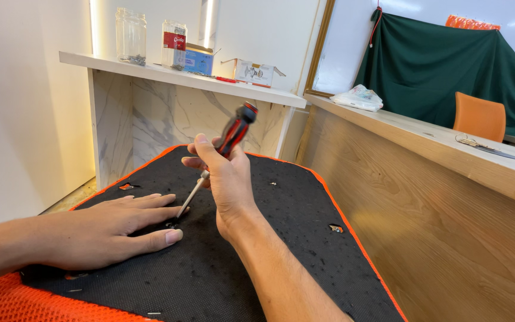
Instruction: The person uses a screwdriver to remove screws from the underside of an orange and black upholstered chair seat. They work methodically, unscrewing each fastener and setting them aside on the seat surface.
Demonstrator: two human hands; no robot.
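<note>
On the white marble shelf (150,70) by the wall stand a clear jar (131,36), a clear container with a red label (174,43), a blue box (199,59) and an open white carton (254,73). A crumpled plastic bag (359,97) lies on the wooden counter (424,134) further right.

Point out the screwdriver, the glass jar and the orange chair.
screwdriver (235,130): head view, on its red and black handle.
glass jar (131,34): head view, middle of its clear wall.
orange chair (479,117): head view, on its backrest.

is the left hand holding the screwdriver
No, the left hand lies flat on the black pad, while the right hand grips the screwdriver.
</note>
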